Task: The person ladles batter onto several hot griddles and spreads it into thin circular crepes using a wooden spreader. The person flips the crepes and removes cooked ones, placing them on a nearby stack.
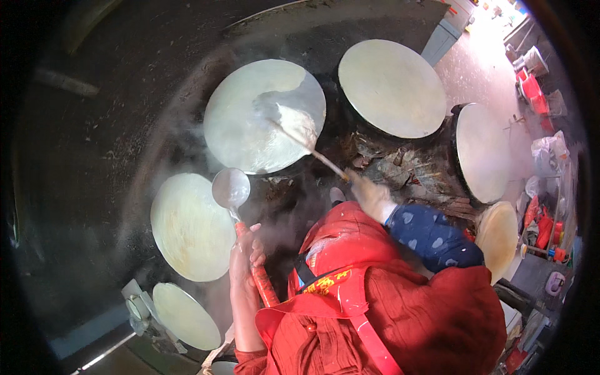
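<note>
My right hand [370,192] grips the thin stick handle of a batter spreader [318,157], whose far end rests in wet white batter [297,123] on a round griddle [220,117]. Batter covers much of that griddle, with a grey bare patch at its upper right. Lower left, my left hand [246,255] holds a metal ladle [230,188] by its red-wrapped handle. The ladle's bowl is raised and overlaps the edge of a griddle with a pale pancake [192,229]. Steam blurs the spreader's head.
More round griddles with pale sheets stand at the top [393,89], right [483,152] and lower left [185,316]. A browner round sheet [498,239] lies near my right elbow. Charred scraps [408,171] lie between griddles. A rack with red items [543,225] is at the far right.
</note>
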`<state>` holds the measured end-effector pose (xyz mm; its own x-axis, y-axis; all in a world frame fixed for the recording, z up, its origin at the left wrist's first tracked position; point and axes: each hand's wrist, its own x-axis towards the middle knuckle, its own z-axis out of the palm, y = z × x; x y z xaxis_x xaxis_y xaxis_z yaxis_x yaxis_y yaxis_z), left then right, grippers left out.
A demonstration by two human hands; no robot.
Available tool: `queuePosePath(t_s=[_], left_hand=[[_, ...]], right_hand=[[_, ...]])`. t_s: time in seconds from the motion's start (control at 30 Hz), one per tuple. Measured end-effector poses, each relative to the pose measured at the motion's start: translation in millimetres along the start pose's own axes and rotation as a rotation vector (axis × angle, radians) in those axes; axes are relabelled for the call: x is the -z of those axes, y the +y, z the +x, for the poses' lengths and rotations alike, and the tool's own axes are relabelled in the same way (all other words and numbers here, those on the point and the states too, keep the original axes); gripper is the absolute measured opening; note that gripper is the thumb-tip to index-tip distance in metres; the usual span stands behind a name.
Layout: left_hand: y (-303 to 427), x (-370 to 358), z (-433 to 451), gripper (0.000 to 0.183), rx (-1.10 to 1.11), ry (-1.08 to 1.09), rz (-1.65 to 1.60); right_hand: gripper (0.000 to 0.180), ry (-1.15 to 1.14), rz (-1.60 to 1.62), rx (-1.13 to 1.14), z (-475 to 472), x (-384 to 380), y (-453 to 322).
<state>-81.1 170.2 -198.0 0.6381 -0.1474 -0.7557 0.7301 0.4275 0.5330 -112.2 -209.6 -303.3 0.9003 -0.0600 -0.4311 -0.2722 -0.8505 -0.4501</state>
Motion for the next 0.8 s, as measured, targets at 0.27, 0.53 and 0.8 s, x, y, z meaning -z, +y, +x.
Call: queuePosePath(t_s=[0.27,0.53,0.8], left_hand=[[10.3,-43.6,25.9,0.038,0.004,-0.013,-0.012],[7.4,-71.4,42.9,0.037,-0.006,0.038,-0.033],[11.9,-96.4,41.9,0.037,-0.008,0.072,-0.042]], right_hand=[[0.054,0.113,0.154,0.241,76.9,71.8,-6.3],[0.057,-0.013,0.042,0.133,40.7,67.8,58.3],[0.056,0.229,0.106,0.132,158.8,118.4,-16.5]])
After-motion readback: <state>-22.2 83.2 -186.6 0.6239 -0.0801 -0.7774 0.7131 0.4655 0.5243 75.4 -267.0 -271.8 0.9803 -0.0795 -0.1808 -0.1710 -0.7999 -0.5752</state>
